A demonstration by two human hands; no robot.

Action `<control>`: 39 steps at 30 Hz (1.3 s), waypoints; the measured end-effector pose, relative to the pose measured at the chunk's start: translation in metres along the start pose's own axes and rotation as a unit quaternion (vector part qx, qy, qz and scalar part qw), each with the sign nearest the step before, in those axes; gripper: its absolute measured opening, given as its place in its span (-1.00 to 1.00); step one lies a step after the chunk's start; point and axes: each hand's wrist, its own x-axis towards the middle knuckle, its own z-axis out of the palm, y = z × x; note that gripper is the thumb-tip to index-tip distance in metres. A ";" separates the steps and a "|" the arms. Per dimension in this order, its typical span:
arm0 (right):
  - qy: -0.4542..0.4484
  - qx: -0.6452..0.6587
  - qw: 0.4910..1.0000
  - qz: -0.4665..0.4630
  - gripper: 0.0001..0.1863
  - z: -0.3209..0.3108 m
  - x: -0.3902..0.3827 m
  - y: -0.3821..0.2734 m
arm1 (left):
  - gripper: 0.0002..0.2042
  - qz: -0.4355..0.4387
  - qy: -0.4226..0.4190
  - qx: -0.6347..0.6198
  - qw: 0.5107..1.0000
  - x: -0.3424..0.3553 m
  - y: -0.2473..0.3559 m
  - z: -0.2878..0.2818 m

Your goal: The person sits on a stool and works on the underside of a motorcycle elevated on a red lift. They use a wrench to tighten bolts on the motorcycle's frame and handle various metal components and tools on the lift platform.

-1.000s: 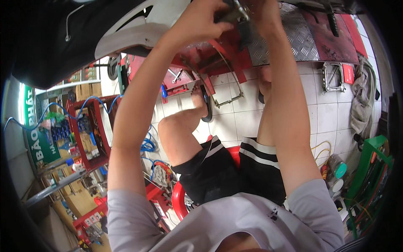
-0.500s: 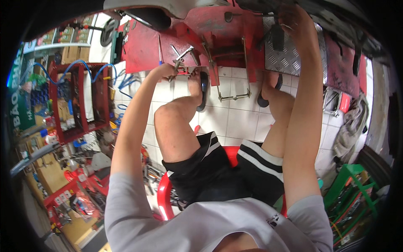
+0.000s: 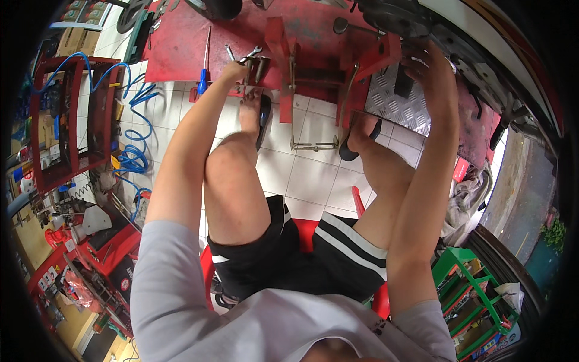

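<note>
At the near edge of the red lift platform [image 3: 181, 54], my left hand [image 3: 232, 73] has its fingers closed around a short metal tool [image 3: 248, 71], whose exact kind is partly hidden. A combination wrench [image 3: 254, 52] lies just beyond these fingers, and a dark metal cylinder [image 3: 262, 69] stands close by on the right. To the left of this hand is a blue-handled screwdriver [image 3: 203, 78]. My right hand [image 3: 429, 75] is raised beside the dark underside of a motorbike [image 3: 401, 24]; its fingers are spread and nothing shows in them.
Between my feet and the platform stands a red bracket with a metal linkage [image 3: 315, 146]. A metal tread plate [image 3: 392, 99] is at right. A coiled blue air hose [image 3: 132, 158] hangs by a red rack [image 3: 54, 169] at left. A green rack [image 3: 452, 265] stands lower right.
The view has shifted, so the scene sits further left. My right hand has come away from the motorbike part and its fingers have spread. My left hand stays by the wrenches.
</note>
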 end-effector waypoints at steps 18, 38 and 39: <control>-0.343 -0.451 0.814 0.125 -0.52 0.095 -0.037 0.076 | -0.68 0.164 -0.031 -0.495 0.853 -0.253 0.103 -0.088; -0.286 -0.149 0.925 0.203 -0.68 0.165 -0.051 0.185 | -0.76 0.187 -0.005 -0.330 0.925 -0.167 0.097 -0.020; -0.284 -0.167 0.918 0.220 -0.70 0.164 -0.055 0.181 | -0.76 0.186 0.033 -0.292 0.938 -0.171 0.097 -0.017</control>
